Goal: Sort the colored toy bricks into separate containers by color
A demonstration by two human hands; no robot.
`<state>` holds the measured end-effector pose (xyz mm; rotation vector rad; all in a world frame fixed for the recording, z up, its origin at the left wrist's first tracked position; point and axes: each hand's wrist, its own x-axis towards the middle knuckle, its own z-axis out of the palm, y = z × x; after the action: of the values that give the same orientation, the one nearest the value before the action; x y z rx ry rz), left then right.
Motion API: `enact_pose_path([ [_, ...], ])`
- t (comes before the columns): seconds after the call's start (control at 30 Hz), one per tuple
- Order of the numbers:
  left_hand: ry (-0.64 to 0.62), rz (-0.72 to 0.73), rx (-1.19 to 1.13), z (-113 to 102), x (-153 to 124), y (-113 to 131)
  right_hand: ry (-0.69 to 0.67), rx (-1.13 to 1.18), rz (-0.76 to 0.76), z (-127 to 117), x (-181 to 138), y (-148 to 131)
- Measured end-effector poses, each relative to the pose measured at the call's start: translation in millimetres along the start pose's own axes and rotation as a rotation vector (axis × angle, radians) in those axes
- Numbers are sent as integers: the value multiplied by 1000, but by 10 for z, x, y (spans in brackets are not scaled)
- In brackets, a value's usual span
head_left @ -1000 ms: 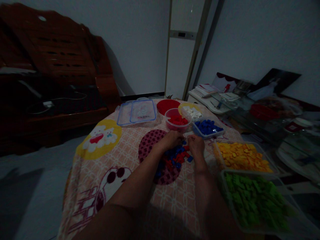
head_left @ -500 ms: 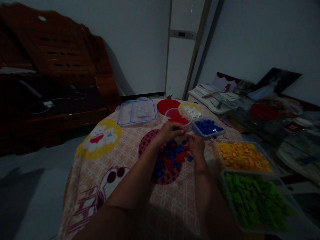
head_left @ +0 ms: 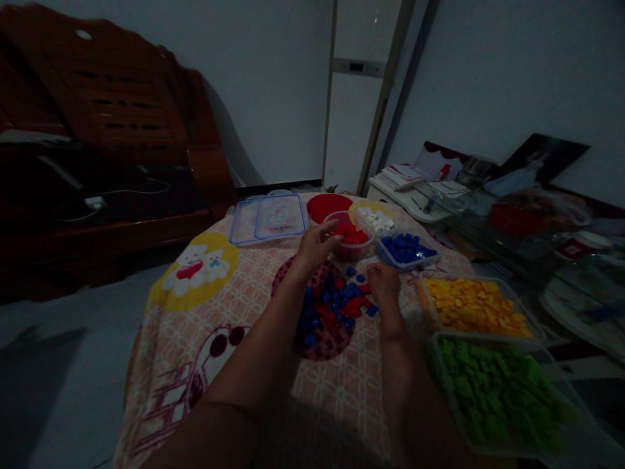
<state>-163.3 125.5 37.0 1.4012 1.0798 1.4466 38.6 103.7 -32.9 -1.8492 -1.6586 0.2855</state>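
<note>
A pile of loose red and blue bricks (head_left: 336,307) lies on the patterned cloth of the round table (head_left: 195,326). My left hand (head_left: 315,244) is lifted over the round clear tub of red bricks (head_left: 349,236), fingers spread at its near rim. My right hand (head_left: 383,284) rests on the cloth at the right edge of the pile, fingers curled; what they hold is hidden. A clear tray of blue bricks (head_left: 405,249) stands just beyond it.
A tub of white bricks (head_left: 377,221) and a red lid (head_left: 326,205) sit at the back. Two clear lids (head_left: 271,218) lie back left. Trays of yellow bricks (head_left: 471,306) and green bricks (head_left: 498,387) line the right edge. A dark wooden bench (head_left: 107,150) stands left.
My left hand rose off the brick pile and travelled back to the red-brick tub, its fingers opening there. My right hand stayed at the pile's right edge.
</note>
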Motion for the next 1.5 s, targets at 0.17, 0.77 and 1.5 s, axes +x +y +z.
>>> enact_pose_path([
  [0.17, -297, -14, 205, -184, -22, 98, -4, -22, -8, -3, -3, -9],
  [0.77, -662, -78, 660, -93, -130, 10, 11, -33, -18, 11, 5, 12],
  [1.5, 33, -175, -141, -50, -21, -47, -5, -29, 26, -15, -2, -34],
])
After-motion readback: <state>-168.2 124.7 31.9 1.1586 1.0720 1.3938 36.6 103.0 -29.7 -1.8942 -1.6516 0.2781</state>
